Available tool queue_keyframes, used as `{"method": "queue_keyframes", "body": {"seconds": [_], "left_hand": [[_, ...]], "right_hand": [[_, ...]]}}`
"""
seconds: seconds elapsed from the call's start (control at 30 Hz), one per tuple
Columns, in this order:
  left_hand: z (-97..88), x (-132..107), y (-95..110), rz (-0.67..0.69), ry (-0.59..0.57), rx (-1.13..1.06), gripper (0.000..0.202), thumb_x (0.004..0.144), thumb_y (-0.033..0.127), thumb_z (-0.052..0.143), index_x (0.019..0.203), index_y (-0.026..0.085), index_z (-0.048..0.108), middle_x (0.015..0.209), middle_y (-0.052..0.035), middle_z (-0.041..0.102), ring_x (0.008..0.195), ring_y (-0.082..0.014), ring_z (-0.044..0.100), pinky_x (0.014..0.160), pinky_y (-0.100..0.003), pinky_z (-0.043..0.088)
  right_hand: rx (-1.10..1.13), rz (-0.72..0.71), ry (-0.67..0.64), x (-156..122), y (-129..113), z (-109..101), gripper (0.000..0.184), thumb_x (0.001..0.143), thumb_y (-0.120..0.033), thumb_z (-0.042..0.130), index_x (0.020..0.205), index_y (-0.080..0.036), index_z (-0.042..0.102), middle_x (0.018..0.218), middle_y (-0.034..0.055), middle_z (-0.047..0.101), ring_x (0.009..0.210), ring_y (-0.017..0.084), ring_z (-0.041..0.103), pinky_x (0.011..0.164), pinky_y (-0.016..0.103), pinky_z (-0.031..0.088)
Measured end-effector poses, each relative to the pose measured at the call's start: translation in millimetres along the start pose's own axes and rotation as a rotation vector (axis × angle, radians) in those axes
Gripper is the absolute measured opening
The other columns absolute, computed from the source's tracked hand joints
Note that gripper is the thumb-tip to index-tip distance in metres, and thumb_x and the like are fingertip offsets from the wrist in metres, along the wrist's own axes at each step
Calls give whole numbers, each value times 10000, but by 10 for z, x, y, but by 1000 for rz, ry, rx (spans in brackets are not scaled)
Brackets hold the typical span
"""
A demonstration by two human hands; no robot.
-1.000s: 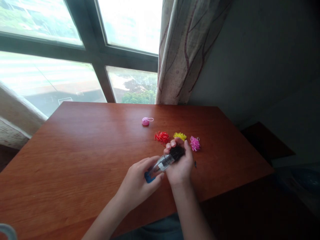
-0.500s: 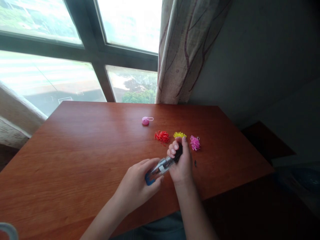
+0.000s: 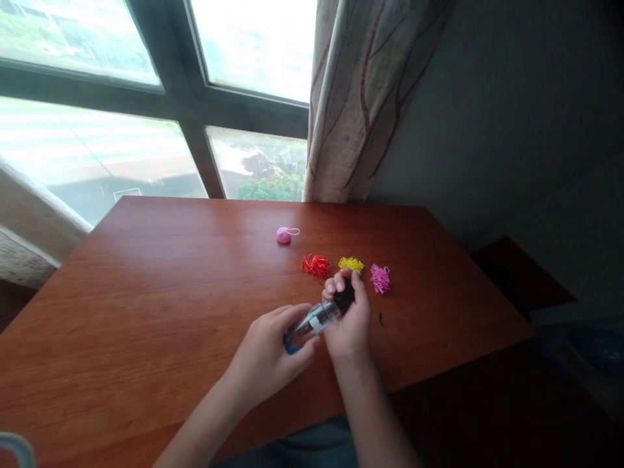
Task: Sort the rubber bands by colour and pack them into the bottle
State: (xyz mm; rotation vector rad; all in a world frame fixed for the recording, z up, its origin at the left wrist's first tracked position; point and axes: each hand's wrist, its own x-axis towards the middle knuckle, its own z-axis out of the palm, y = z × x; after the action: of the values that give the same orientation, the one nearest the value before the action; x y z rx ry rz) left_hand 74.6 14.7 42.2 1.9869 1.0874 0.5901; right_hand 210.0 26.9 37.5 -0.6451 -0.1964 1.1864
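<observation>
A clear bottle (image 3: 312, 323) with a bluish base is held tilted above the near part of the table. My left hand (image 3: 270, 344) is closed around its lower body, thumb below and fingers above. The fingers of my right hand (image 3: 348, 325) wrap round the black cap (image 3: 344, 297) at its upper end. Just beyond my right hand lies a pile of yellow rubber bands (image 3: 351, 264). Red rubber bands (image 3: 316, 266) are heaped left of it, and pink rubber bands (image 3: 381, 279) right of it. What the bottle contains is too blurred to tell.
Farther back on the brown table (image 3: 160, 279) sits a pink rounded object (image 3: 283, 236) with a pale loop. A small dark piece (image 3: 381, 318) lies right of my right hand. Behind the table are a window and a curtain (image 3: 361, 97). A grey curved thing (image 3: 17, 448) shows at lower left.
My right hand has shifted slightly left and toward me with the cap, showing more of the yellow rubber bands. My left hand stays nearly in place on the bottle.
</observation>
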Motion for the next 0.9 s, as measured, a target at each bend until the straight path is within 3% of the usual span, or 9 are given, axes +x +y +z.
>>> {"method": "queue_keyframes", "body": {"seconds": [0.17, 0.6, 0.8, 0.9], "left_hand": [[26, 20, -26, 1, 10, -23, 220, 789, 202, 589, 1006, 201, 627, 908, -12, 688, 768, -161, 604, 720, -252, 440], [12, 43, -22, 31, 38, -27, 270, 769, 174, 593, 1033, 204, 642, 929, -16, 696, 792, -165, 616, 735, -254, 446], [36, 43, -60, 45, 44, -71, 372, 771, 172, 605, 1140, 203, 636, 961, -10, 702, 808, -158, 625, 750, -251, 456], [42, 37, -69, 42, 42, -82, 375, 776, 168, 605, 1148, 205, 635, 967, -5, 704, 820, -156, 629, 761, -248, 460]], "right_hand": [[52, 8, -89, -22, -17, -31, 137, 730, -293, 555, 777, -202, 647, 640, -36, 465, 633, 114, 506, 594, 226, 430], [62, 32, -86, 28, 9, -52, 262, 594, -18, 557, 719, -224, 660, 630, -62, 512, 591, 76, 474, 571, 181, 414], [78, 59, -93, -2, -55, -12, 222, 572, -74, 545, 703, -219, 650, 620, -52, 490, 595, 92, 481, 568, 199, 418], [82, 65, -79, -9, -74, 8, 112, 653, -183, 554, 711, -205, 647, 620, -39, 474, 595, 106, 480, 565, 221, 425]]}}
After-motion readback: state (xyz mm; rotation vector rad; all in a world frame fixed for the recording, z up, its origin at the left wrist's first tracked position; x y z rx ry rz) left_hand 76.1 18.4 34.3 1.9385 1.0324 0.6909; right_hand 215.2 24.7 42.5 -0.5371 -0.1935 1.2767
